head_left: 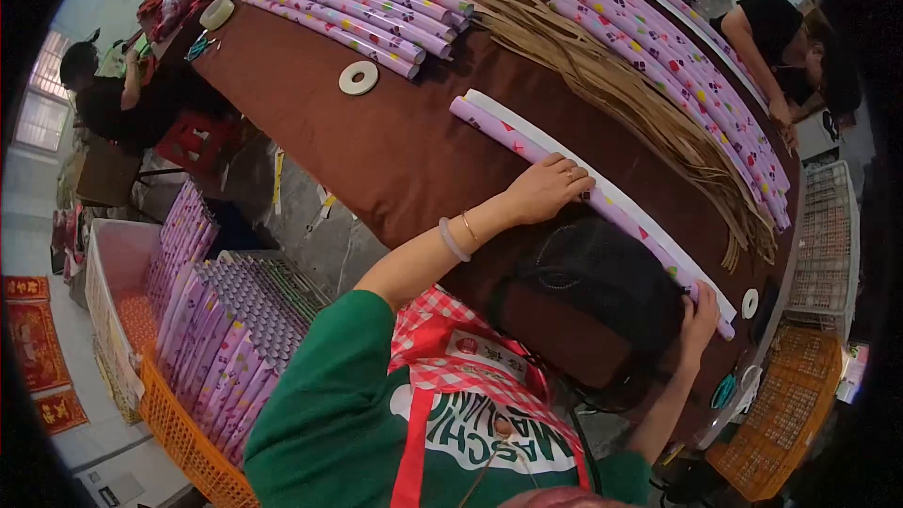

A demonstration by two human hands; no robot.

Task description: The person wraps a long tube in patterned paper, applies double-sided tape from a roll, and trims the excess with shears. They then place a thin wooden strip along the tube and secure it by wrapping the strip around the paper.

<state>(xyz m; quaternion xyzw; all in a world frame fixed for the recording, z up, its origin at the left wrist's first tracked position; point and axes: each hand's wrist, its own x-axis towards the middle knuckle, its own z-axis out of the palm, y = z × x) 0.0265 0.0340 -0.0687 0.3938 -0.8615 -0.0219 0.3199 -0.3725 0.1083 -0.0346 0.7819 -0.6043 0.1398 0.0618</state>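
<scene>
A long lilac printed paper roll (616, 216), with a white edge along its far side, lies diagonally across the brown-covered table. My left hand (550, 190) presses on its middle, fingers bent over the paper. At the near right end, my right hand (698, 317) grips the roll with curled fingers. A dark cap-like shape (602, 282) blocks part of the table between my arms. Beyond the roll lie brown paper strips (602, 66) in a long loose bundle.
Finished-looking lilac tubes (348, 14) and more lilac rolls (682, 85) lie farther back. A white tape ring (358, 78) and teal scissors (723, 391) rest on the table. An orange crate (183, 428) full of tubes stands left. One person (767, 38) works right, another (113, 99) left.
</scene>
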